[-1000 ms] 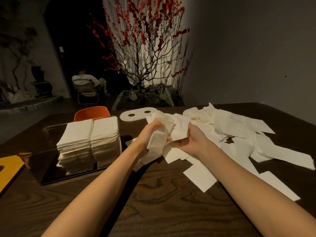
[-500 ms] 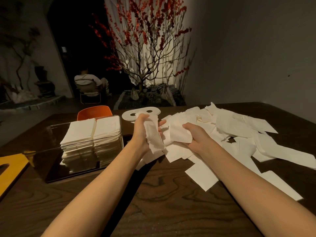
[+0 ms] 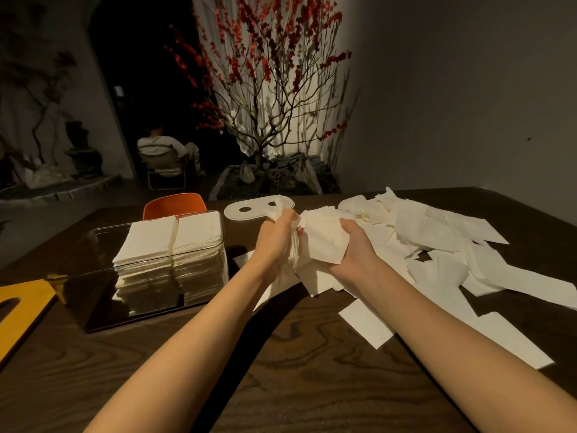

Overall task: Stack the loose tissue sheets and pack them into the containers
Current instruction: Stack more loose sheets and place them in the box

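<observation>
Loose white tissue sheets (image 3: 437, 239) lie scattered over the right half of the dark wooden table (image 3: 281, 370). My left hand (image 3: 276, 239) grips a bunch of sheets that hangs down from its fist. Just to its right, my right hand (image 3: 356, 248) holds a flat sheet (image 3: 321, 242) from beneath, thumb on top. The two hands are nearly touching above the pile's left edge. A clear rectangular container (image 3: 93, 295) stands to the left, holding two neat tissue stacks (image 3: 168, 239) side by side at its right end.
A clear lid (image 3: 259, 207) with two holes lies behind my hands. A yellow board (image 3: 18, 310) pokes in at the left edge. An orange chair (image 3: 175, 204) stands behind the table. Beyond it are a red-blossom tree and a seated person.
Both hands have lifted a little and come together again. The left keeps its hanging bunch; the right has brought a flat sheet up beside it.
</observation>
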Tool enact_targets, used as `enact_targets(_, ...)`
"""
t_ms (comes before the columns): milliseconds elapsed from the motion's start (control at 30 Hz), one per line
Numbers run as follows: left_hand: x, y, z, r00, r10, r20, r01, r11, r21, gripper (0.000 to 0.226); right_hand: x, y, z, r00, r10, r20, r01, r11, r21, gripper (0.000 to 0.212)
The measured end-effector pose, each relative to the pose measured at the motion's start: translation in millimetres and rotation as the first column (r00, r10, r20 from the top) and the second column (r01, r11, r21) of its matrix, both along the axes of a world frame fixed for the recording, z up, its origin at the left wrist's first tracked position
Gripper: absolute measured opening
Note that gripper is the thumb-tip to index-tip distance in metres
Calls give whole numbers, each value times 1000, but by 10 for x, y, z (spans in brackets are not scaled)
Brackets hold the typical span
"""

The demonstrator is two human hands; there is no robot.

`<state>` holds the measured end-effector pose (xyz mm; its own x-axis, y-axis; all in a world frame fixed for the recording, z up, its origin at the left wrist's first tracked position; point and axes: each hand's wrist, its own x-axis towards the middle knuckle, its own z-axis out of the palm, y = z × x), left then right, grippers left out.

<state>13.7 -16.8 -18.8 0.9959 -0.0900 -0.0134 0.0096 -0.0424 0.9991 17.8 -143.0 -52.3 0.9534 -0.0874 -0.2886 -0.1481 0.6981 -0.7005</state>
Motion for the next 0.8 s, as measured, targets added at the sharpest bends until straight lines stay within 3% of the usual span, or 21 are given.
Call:
enact_targets(133,-5,64,46,997,-76,-22,78,995,57,21,-29,-41,32,999,47,8,-47,998,-44,26)
enact_targets(300,13,147,77,992,-120,-34,121,993,14,14,-60,-14,51,996,84,11,-83,995,-57,30)
enact_targets(467,25,143,102,986,-146,-81,139,987,-81,11,-84,18,51,992,122,40,-120,992,-35,37)
enact_targets(600,18,163,84,986,-166,-9,162,972,-169,18,-87,41,88,992,105,72,-104,994,-22,37)
enact_targets(800,-5,152,21,978,-208,11,208,978,12,15,-146,26,101,998,57,-32,-59,996,-65,22)
